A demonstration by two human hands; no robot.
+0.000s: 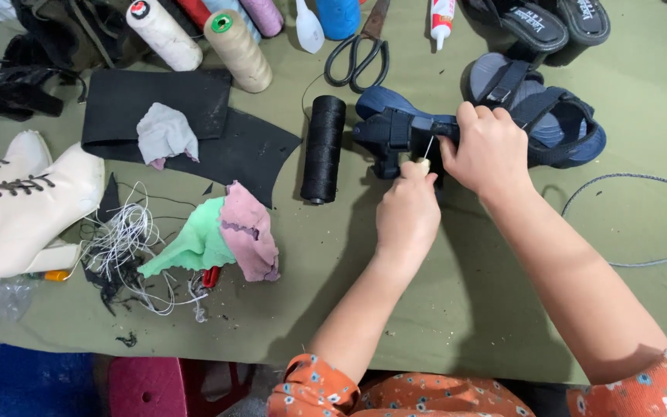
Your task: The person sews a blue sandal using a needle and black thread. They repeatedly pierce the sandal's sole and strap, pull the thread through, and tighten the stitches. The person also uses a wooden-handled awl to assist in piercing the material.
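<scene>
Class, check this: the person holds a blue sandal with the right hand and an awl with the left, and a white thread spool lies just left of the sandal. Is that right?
Not quite. In the head view, the spool beside the sandal is black, not white. The right hand does hold the sandal, and the left hand the awl.

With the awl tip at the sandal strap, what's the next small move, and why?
Probably push the awl through the strap: the left hand holds it with the tip against the blue sandal, and the right hand steadies the sandal.

Orange floral sleeves [326, 390] cover both upper arms.
</scene>
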